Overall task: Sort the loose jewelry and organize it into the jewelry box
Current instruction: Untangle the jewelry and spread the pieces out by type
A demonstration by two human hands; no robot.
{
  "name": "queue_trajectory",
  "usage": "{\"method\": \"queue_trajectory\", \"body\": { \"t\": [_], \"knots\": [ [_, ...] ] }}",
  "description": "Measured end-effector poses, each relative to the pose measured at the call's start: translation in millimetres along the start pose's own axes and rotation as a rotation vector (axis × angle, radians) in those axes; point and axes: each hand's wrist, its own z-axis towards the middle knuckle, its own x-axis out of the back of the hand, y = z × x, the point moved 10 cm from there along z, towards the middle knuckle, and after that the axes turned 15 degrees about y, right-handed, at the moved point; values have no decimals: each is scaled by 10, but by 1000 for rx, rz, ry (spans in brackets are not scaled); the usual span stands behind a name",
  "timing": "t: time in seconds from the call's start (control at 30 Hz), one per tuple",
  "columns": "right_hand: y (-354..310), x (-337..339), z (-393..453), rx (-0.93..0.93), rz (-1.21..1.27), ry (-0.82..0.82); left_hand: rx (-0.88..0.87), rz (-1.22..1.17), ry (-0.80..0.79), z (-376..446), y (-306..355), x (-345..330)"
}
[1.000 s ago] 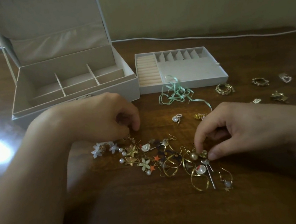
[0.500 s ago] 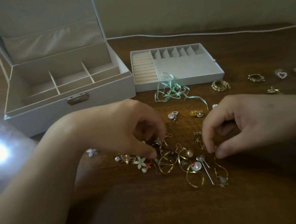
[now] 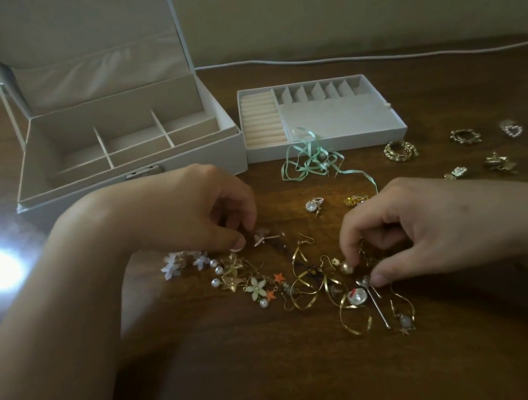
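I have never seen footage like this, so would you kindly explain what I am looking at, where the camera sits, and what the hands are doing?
There is no machine here: a person wears one camera on the head, looking forward and down at both bare hands.

On the wooden table stands an open white jewelry box with bare compartments, and beside it its removable tray. A green ribbon lies before the tray, and a few gold pieces sit apart on the right.

In front lies a tangled pile of earrings. The left hand has its fingers curled at a small pink flower piece; whether it pinches it is unclear. The right hand seems to pinch something small in the pile by a round pearl.
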Motion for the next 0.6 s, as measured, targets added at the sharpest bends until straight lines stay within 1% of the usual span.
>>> {"method": "queue_trajectory", "body": {
  "t": [0.3, 0.47, 0.53, 0.6],
  "knots": [
    [-3, 18, 13, 16, -17, 12, 59, 73, 31, -17, -176, 103],
    [-223, 25, 20, 136, 41, 94, 50, 65, 49, -17, -152, 125],
    [-258, -12, 64, 152, -21, 128, 25, 42, 40, -25, -83, 107],
    [-269, -59, 108, 189, -152, 143, 4, 23, 33, -39, -30, 99]
  ]
}}
